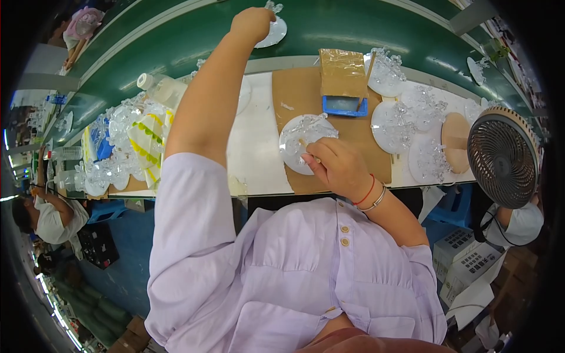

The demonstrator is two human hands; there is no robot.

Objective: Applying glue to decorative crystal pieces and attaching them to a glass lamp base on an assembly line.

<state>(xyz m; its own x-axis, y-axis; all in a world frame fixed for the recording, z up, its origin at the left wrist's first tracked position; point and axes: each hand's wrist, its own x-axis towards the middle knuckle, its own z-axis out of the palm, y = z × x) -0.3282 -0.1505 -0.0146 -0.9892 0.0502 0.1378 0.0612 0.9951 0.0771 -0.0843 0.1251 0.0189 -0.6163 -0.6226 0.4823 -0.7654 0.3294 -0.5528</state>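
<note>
The right hand point(338, 167) has its grip closed, fingertips pinched on the near edge of a clear disc point(303, 141) lying on a cardboard sheet point(353, 147) on the worktop point(256, 147). The left hand point(252, 23), arm stretched far out, closes its grip on another disc point(273, 30) over the green conveyor belt point(329, 29). More discs point(391, 126) lie to the right, near a fan point(503, 156).

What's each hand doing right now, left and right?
Left hand: closed on a white disc over the green belt.
Right hand: fingers pinching a clear-wrapped disc.
</note>
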